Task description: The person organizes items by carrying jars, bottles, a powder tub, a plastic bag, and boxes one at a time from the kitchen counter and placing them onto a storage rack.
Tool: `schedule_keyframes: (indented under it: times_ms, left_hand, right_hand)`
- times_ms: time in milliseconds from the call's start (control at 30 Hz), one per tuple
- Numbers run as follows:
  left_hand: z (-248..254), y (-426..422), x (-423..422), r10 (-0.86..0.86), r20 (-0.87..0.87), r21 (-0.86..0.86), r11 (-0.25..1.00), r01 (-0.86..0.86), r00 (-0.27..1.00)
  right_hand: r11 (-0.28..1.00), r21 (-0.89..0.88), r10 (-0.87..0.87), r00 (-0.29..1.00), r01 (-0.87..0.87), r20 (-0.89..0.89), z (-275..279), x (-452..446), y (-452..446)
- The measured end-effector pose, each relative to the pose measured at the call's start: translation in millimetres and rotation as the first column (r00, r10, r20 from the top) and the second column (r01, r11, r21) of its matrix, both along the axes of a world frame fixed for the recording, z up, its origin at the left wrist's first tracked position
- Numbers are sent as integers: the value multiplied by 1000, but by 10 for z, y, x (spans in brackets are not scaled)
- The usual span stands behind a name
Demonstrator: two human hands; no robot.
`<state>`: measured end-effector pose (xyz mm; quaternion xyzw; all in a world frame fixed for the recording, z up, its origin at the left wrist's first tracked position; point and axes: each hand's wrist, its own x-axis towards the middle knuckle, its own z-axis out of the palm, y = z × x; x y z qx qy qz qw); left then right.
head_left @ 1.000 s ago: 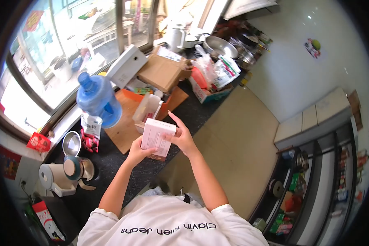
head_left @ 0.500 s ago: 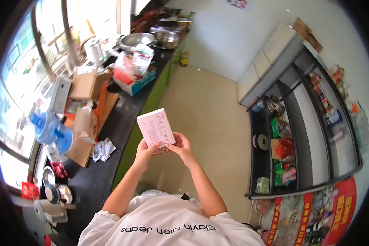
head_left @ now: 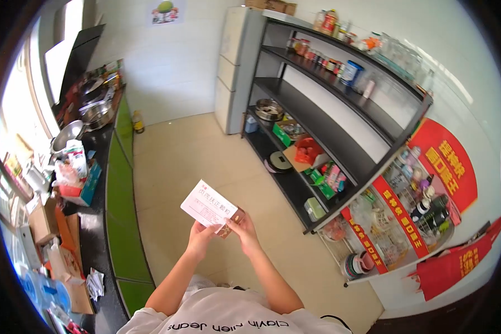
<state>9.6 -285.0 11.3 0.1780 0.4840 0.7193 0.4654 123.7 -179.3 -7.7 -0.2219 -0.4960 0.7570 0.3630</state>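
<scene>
A white and brown medicine box point(head_left: 207, 204) with printed characters is held in front of my body, over the tiled floor. My left hand point(head_left: 202, 236) grips its lower left edge, with the thumb on the front face. My right hand point(head_left: 243, 231) closes on the brown end at the lower right, thumb near the corner. The box is tilted, its printed face toward me. The fingers behind it are hidden.
On the left runs a black counter point(head_left: 102, 239) with green doors, bearing a teal carton point(head_left: 89, 183), silvery sachets point(head_left: 95, 285) and a blue water jug point(head_left: 49, 290). A black shelf rack point(head_left: 312, 100) and a fridge point(head_left: 236, 67) stand ahead and right, beside a red-labelled display rack point(head_left: 401, 214).
My view has swung to the right and up, showing more of the shelves and fridge. The box has turned, tilting further toward the left, still in both hands.
</scene>
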Motion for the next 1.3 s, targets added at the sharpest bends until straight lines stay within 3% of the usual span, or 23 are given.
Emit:
schedule_keyframes:
  times_ms: [33, 100, 200, 233, 333, 433, 567, 667, 767, 933, 1033, 1300]
  left_hand:
    - [-69, 71, 71, -10, -12, -1, 1000, 10, 1000]
    - [-229, 228, 147, -26, -42, 3, 1000, 26, 999]
    - [-45, 326, 248, -65, -132, -11, 998, 64, 989]
    - [-222, 395, 140, -146, -154, -44, 989, 141, 977]
    - [-426, 639, 136, -6, -202, -48, 999, -3, 979]
    - [-156, 893, 97, 77, -114, 8, 997, -76, 991]
    - [17, 1385, -182, 8, -172, -39, 999, -15, 985]
    - [12, 1771, -477, -100, -123, 0, 995, 101, 987]
    - [46, 2073, -746, -73, -132, 103, 991, 87, 989]
    - [183, 2468, -1257, -98, -105, 80, 991, 107, 990]
    - [232, 2790, -1486, -132, -120, 85, 986, 142, 984]
    - [119, 3475, -1749, -258, -117, 157, 949, 274, 959]
  right_hand:
    - [999, -32, 38, 999, -39, -24, -15, 96, 27]
    - [997, -63, -40, 999, 40, 2, -106, 199, 12]
    - [988, -112, -111, 994, 110, 1, -190, 310, 2]
    - [985, -118, -125, 992, 125, 10, -229, 328, 20]
    - [972, -102, -208, 978, 210, 32, -249, 365, 188]
    - [950, -54, -303, 948, 309, 92, -156, 438, 459]
    - [942, -16, -332, 938, 335, 95, -5, 412, 917]
    - [938, 22, -345, 934, 345, 95, 141, 215, 1293]
    - [943, 34, -331, 940, 330, 82, 300, -49, 1632]
    - [958, 38, -287, 952, 285, 108, 424, -468, 2076]
    - [944, 113, -321, 943, 310, 92, 454, -694, 2355]
    - [878, 98, -478, 862, 468, 167, 513, -903, 2884]
